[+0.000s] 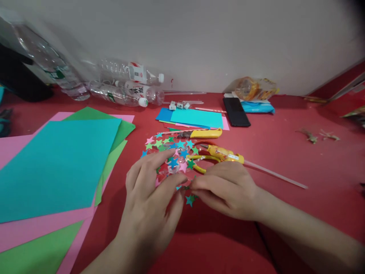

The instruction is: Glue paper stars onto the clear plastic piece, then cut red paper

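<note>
The left hand (151, 186) arches over the near left part of a spread of paper stars (173, 163), its thumb and forefinger just beside a small teal scrap; whether it grips that, I cannot tell. The right hand (226, 186) has thumb and fingertips drawn together just beside the left fingertips, at a small dark green bit too blurred to judge as held. One teal star (189, 200) lies between the hands, below the right fingertips; well over a dozen others, overlapping and partly hidden, lie beyond and under the left fingers. Left of the hands, several overlapping coloured sheets (57, 163) cover the red worktop (205, 249). Just beyond the right hand are one yellow-handled tool (209, 157) with two grips and one yellow glue gun (225, 154), a single clear stick (276, 175) running from its rear. Beyond the stars lies one yellow cutter (207, 133), then one stack of paper strips (196, 118) and one black phone (236, 111). Farthest, by the wall, three bottles (114, 93) lie at left beside one taller bottle (54, 61), and one blue packet (258, 107) at right.
</note>
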The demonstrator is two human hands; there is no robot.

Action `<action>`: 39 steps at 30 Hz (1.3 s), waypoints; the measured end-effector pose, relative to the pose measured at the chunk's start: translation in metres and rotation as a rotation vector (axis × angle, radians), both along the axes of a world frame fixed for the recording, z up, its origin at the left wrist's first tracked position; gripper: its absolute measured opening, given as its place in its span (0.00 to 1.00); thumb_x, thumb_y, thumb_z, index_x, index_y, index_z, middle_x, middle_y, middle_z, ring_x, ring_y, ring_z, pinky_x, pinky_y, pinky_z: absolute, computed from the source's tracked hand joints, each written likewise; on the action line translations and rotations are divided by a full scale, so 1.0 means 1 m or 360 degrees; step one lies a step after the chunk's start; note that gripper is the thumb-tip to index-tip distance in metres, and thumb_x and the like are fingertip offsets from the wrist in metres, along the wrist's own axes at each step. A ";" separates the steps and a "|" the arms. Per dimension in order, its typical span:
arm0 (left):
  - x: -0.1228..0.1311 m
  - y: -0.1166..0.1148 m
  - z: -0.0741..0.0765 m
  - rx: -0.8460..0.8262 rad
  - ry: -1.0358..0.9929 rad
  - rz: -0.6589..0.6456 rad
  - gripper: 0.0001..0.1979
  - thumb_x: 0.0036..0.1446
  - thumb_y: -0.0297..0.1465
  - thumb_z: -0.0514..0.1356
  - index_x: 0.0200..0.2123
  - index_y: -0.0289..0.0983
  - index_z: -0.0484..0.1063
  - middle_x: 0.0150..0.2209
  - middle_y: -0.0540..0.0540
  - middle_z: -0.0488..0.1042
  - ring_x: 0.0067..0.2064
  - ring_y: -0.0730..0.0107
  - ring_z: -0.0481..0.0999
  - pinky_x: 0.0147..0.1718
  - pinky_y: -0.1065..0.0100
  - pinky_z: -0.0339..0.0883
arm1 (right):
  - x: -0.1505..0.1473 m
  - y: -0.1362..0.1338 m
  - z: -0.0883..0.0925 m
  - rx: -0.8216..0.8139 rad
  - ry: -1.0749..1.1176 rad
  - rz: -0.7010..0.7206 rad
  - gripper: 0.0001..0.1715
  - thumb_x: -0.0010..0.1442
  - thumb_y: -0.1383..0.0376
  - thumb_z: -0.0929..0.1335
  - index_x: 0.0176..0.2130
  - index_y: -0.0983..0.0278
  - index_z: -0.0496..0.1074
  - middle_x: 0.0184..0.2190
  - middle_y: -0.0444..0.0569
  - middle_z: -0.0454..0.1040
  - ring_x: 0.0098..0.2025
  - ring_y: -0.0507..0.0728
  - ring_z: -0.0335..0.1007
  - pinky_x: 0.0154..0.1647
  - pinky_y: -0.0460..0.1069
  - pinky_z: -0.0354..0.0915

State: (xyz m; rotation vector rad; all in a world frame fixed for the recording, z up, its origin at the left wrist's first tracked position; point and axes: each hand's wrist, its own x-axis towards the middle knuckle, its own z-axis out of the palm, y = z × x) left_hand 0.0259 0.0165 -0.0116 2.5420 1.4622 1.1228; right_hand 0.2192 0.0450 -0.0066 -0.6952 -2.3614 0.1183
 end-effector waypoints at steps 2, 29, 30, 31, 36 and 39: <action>0.000 0.000 0.001 -0.0012 -0.0018 0.0002 0.11 0.54 0.21 0.58 0.39 0.41 0.72 0.55 0.38 0.69 0.54 0.46 0.70 0.50 0.43 0.64 | 0.000 0.000 -0.001 -0.0009 0.0030 0.0003 0.09 0.65 0.70 0.64 0.33 0.66 0.73 0.22 0.45 0.74 0.23 0.51 0.66 0.27 0.46 0.58; 0.003 -0.001 0.001 -0.0115 -0.0158 -0.0047 0.07 0.57 0.22 0.58 0.37 0.40 0.70 0.53 0.38 0.69 0.56 0.49 0.69 0.50 0.44 0.63 | -0.007 -0.003 0.000 -0.0459 0.0265 -0.0130 0.03 0.60 0.70 0.67 0.33 0.66 0.72 0.20 0.37 0.67 0.20 0.46 0.57 0.24 0.42 0.53; 0.003 -0.001 0.001 -0.0118 -0.0157 -0.0043 0.07 0.57 0.23 0.58 0.37 0.40 0.70 0.54 0.39 0.68 0.56 0.50 0.69 0.50 0.44 0.63 | -0.008 -0.003 0.000 -0.0470 0.0271 -0.0136 0.03 0.60 0.70 0.67 0.33 0.66 0.72 0.20 0.37 0.67 0.20 0.46 0.57 0.24 0.42 0.53; 0.003 -0.001 0.002 -0.0121 -0.0156 -0.0040 0.07 0.57 0.23 0.58 0.36 0.40 0.70 0.54 0.39 0.68 0.56 0.50 0.69 0.50 0.44 0.63 | -0.008 -0.003 0.000 -0.0480 0.0273 -0.0140 0.03 0.60 0.70 0.67 0.33 0.66 0.72 0.20 0.37 0.67 0.20 0.46 0.57 0.24 0.42 0.53; 0.003 -0.002 0.003 -0.0143 -0.0146 -0.0030 0.06 0.57 0.22 0.58 0.34 0.39 0.70 0.51 0.40 0.70 0.56 0.52 0.69 0.50 0.47 0.64 | -0.008 -0.004 0.002 -0.0555 0.0248 -0.0123 0.03 0.61 0.70 0.67 0.33 0.66 0.72 0.20 0.38 0.69 0.19 0.46 0.57 0.23 0.42 0.53; 0.002 -0.002 0.004 -0.0152 -0.0151 -0.0028 0.06 0.58 0.23 0.58 0.34 0.40 0.70 0.52 0.41 0.70 0.56 0.52 0.69 0.51 0.46 0.64 | -0.008 -0.005 0.003 -0.0573 0.0248 -0.0125 0.03 0.61 0.69 0.67 0.34 0.65 0.72 0.20 0.38 0.70 0.19 0.46 0.58 0.23 0.42 0.53</action>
